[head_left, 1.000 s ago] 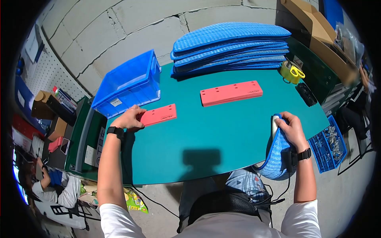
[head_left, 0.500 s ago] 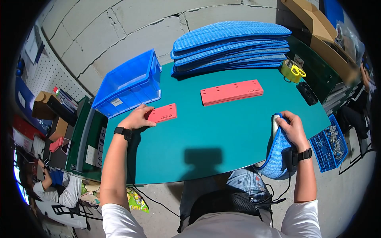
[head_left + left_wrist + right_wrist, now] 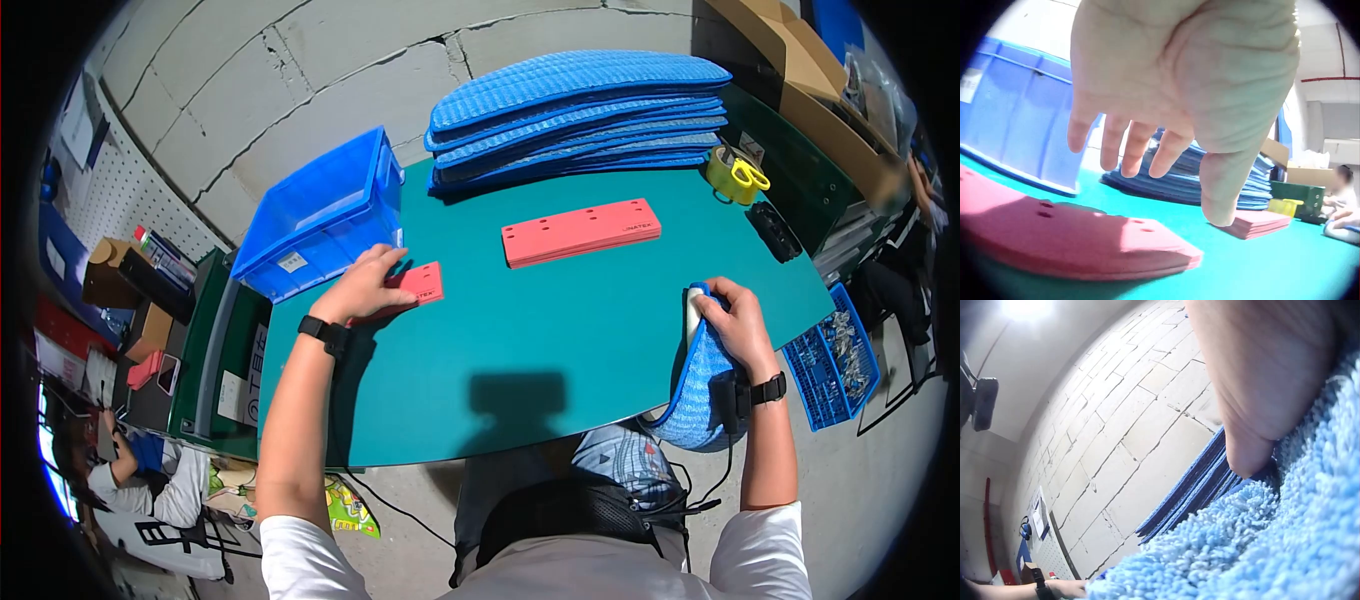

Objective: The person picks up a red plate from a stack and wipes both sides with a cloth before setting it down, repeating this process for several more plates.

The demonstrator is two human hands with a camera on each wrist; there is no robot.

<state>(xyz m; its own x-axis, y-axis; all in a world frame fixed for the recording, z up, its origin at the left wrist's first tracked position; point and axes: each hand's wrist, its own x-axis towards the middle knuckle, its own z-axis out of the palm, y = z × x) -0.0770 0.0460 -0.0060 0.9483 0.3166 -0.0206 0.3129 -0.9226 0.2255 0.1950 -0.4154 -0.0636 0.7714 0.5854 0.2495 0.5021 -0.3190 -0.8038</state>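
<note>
The left hand [image 3: 362, 287] is over the left stack of red pads [image 3: 428, 282] beside the blue bin. In the left wrist view that hand [image 3: 1179, 94] hovers with loose, extended fingers above the red pads [image 3: 1085, 240], apart from them. At the table's right edge the right hand [image 3: 738, 325] pinches the folded end of a blue mop pad [image 3: 702, 385], which hangs over the edge. The right wrist view has the fluffy side of this mop pad [image 3: 1260, 544] under the hand [image 3: 1266, 375]. A second red stack [image 3: 582, 233] lies mid-table.
A blue bin [image 3: 325, 225] stands at the table's back left. Blue mop pads [image 3: 580, 115] are piled at the back. Yellow scissors and tape [image 3: 738, 178] and a black object [image 3: 774, 232] lie at the right. A blue basket [image 3: 832, 360] sits beyond the right edge.
The left hand has moved right and away from the body, let go of the left red stack's end, and now covers more of that stack. The right hand stays in place with the mop pad.
</note>
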